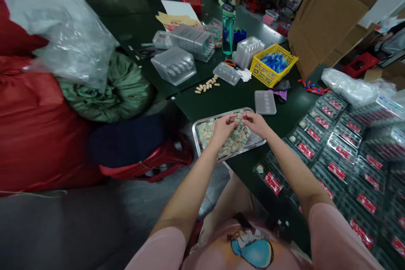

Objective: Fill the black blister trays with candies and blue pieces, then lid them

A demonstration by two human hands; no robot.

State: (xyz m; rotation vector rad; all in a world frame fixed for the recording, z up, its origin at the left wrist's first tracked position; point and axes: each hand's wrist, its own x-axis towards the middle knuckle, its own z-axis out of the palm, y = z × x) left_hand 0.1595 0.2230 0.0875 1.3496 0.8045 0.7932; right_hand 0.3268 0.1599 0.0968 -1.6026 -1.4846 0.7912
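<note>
A shiny metal tray (198,140) at the table's edge holds a heap of small flat tan-and-green pieces (232,145). My left hand (224,127) is over the middle of the heap, its thumb and fingers pinched together at some of these pieces. Close beside it, my right hand (257,124) is closed too, fingertips bent in toward the left ones. Between the two sets of fingertips a few pieces show. Which piece each hand grips is too small to make out clearly.
Rows of clear blister trays (305,150) with red cards cover the table's right side. Beyond the metal tray are a clear lidded case (265,102), peanut-shaped pieces (207,85), a yellow basket (274,65) and a water bottle (228,27). A red stool (148,168) stands left.
</note>
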